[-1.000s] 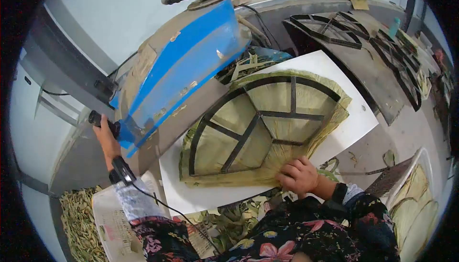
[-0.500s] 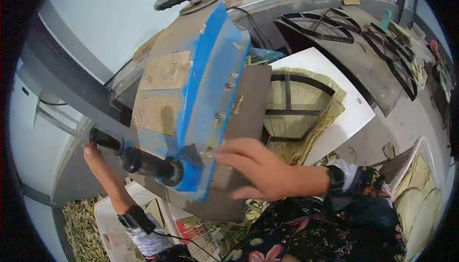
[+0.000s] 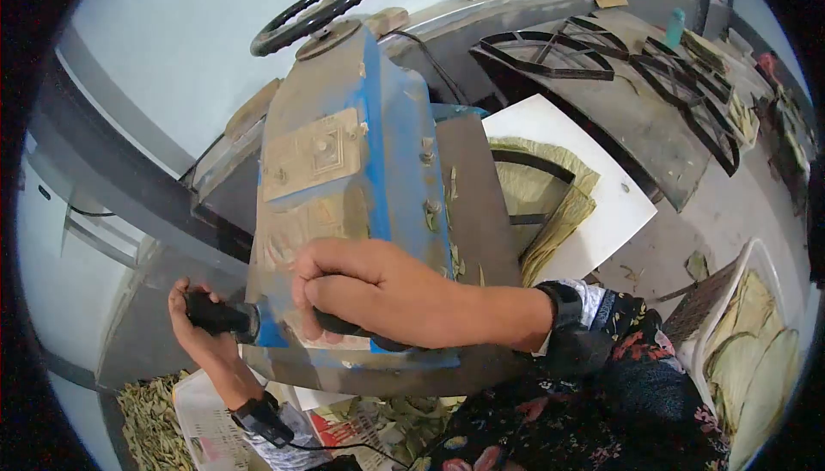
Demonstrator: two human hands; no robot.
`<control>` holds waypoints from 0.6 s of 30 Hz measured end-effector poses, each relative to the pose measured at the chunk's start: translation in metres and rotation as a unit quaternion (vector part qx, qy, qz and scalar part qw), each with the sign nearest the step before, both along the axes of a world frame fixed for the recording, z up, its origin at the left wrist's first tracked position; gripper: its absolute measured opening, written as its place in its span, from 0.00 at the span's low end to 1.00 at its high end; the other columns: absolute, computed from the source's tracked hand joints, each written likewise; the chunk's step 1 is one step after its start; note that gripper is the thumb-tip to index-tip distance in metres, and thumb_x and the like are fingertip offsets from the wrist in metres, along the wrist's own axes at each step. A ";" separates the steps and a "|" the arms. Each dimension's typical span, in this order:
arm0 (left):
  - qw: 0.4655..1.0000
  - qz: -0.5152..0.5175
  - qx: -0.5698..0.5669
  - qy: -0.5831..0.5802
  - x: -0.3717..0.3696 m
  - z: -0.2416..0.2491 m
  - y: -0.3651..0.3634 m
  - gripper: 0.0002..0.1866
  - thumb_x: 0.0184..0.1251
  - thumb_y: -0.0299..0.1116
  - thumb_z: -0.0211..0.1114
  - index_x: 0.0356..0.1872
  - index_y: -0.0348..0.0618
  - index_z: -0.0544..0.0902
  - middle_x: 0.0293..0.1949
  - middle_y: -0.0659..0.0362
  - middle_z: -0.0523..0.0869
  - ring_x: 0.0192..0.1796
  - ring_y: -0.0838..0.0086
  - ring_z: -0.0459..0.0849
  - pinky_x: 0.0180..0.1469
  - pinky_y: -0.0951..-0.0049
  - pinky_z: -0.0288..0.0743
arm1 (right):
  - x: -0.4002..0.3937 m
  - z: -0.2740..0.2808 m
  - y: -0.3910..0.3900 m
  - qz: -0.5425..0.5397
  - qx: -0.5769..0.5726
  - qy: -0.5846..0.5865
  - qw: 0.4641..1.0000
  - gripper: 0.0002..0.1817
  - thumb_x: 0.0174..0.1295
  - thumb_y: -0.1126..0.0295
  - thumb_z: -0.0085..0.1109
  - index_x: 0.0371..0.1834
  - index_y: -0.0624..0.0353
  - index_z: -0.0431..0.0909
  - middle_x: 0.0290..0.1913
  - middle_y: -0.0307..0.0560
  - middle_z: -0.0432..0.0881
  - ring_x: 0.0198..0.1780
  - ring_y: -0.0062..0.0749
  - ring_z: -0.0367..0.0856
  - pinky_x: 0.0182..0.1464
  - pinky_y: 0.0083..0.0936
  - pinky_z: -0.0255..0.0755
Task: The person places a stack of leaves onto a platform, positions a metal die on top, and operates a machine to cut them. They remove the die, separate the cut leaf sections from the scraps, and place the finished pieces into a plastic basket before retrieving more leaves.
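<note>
Lowered since the earlier frame: blue press head (image 3: 344,196), now down over the leaf stack (image 3: 550,204). Right hand (image 3: 378,290), moved onto the front handle (image 3: 344,327), fingers clenched round it. Left hand (image 3: 202,321), fingers wrapped on the side grip (image 3: 219,315), bracing the pull. White board (image 3: 610,213) carries the leaves on the tabletop. Beyond: spare black frames (image 3: 550,51); handwheel (image 3: 314,14).
</note>
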State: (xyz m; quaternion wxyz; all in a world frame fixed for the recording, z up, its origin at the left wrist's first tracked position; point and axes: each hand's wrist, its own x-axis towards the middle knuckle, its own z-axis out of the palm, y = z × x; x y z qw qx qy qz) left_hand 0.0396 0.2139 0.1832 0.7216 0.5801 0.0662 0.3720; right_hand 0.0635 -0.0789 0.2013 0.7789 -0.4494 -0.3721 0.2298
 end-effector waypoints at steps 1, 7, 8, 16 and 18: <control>1.000 -0.002 0.003 -0.005 -0.001 -0.003 -0.005 0.13 0.64 0.39 0.54 0.44 0.41 0.73 0.31 0.54 0.76 0.29 0.71 0.74 0.33 0.74 0.70 | 0.000 -0.002 -0.005 -0.010 -0.004 -0.009 1.000 0.07 0.66 0.72 0.43 0.35 0.62 0.71 0.29 0.39 0.76 0.34 0.20 0.72 0.39 0.20 0.67; 1.000 -0.012 -0.003 -0.015 -0.007 -0.020 -0.025 0.15 0.64 0.39 0.54 0.45 0.41 0.72 0.31 0.54 0.76 0.29 0.71 0.74 0.33 0.74 0.70 | 0.003 -0.020 -0.025 -0.019 0.003 -0.017 1.000 0.07 0.66 0.72 0.42 0.35 0.62 0.71 0.30 0.39 0.76 0.34 0.19 0.71 0.39 0.20 0.67; 1.000 -0.003 -0.008 -0.013 -0.008 -0.022 -0.028 0.15 0.64 0.40 0.54 0.45 0.41 0.72 0.31 0.54 0.76 0.30 0.71 0.74 0.33 0.75 0.70 | 0.003 -0.023 -0.027 -0.018 0.006 -0.014 1.000 0.07 0.66 0.72 0.42 0.35 0.62 0.71 0.30 0.39 0.75 0.34 0.19 0.71 0.39 0.20 0.67; 0.999 -0.016 0.012 -0.031 -0.011 -0.037 -0.039 0.17 0.63 0.41 0.55 0.47 0.40 0.71 0.31 0.53 0.76 0.31 0.71 0.74 0.34 0.75 0.70 | 0.001 -0.039 -0.033 -0.028 0.013 -0.017 0.999 0.08 0.66 0.72 0.41 0.34 0.62 0.70 0.30 0.39 0.75 0.34 0.19 0.71 0.38 0.20 0.66; 0.999 -0.017 0.011 -0.029 -0.010 -0.041 -0.038 0.18 0.62 0.41 0.55 0.48 0.40 0.71 0.31 0.53 0.76 0.31 0.71 0.74 0.34 0.75 0.70 | 0.001 -0.044 -0.032 -0.027 0.019 -0.012 0.999 0.08 0.66 0.72 0.41 0.34 0.62 0.70 0.30 0.40 0.75 0.34 0.19 0.71 0.38 0.20 0.66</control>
